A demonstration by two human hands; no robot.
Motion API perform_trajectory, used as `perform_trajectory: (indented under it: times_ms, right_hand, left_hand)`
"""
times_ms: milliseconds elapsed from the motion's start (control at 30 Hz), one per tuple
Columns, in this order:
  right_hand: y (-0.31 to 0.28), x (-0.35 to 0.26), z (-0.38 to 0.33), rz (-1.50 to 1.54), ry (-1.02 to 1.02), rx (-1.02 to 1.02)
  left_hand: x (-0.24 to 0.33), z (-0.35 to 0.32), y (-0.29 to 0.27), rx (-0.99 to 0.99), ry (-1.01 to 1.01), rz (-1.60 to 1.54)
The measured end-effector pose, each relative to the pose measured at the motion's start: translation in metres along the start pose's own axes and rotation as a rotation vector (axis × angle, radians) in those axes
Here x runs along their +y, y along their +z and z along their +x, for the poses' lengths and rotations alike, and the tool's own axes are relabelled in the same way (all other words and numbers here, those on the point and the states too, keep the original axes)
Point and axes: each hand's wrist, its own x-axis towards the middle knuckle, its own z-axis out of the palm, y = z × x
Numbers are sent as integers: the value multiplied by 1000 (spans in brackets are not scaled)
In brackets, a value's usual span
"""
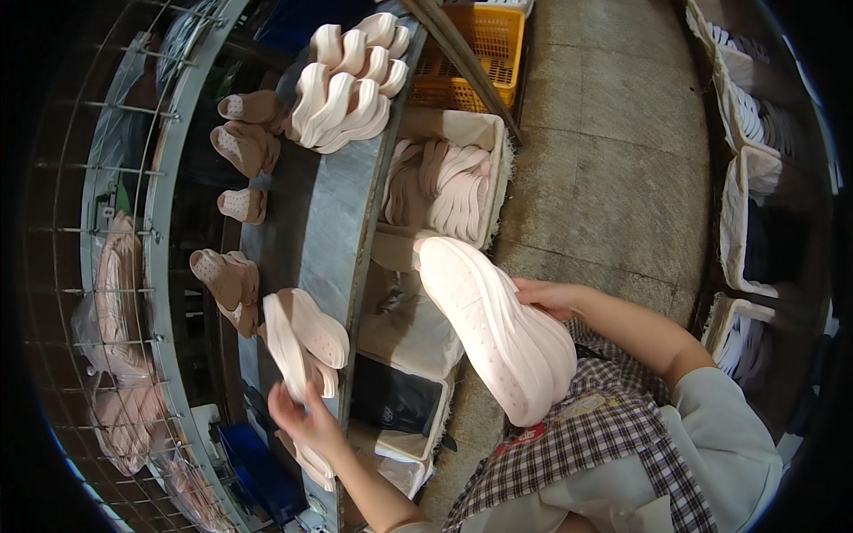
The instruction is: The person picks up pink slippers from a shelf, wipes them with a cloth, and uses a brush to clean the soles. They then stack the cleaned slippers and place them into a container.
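My right hand [553, 298] grips a thick stack of nested pale pink shoe soles [493, 333], held in front of my apron. Fingertips also show at the stack's far end. My left hand [306, 419] is at the grey bench, its fingers and thumb around the near end of a pale pink shoe sole [286, 342]. A second sole [320, 329] lies right beside it, with more partly hidden underneath. Below my left hand, further soles [313, 462] rest along the bench.
Piles of pale soles [351, 84] stand on the far bench [333, 204]. Darker pink soles [242, 147] sit along its left edge. A lined bin [498, 169] holds more soles, near an orange crate [506, 53]. Wire mesh [160, 231] is at left; bins [733, 222] line the right.
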Motion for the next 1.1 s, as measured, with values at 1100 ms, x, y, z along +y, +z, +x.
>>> perform_trajectory:
  times_ms: [1100]
  right_hand:
    - [-152, 138, -12, -146, 878, -77]
  left_hand:
    - [-120, -196, 248, -2269, -968, -893]
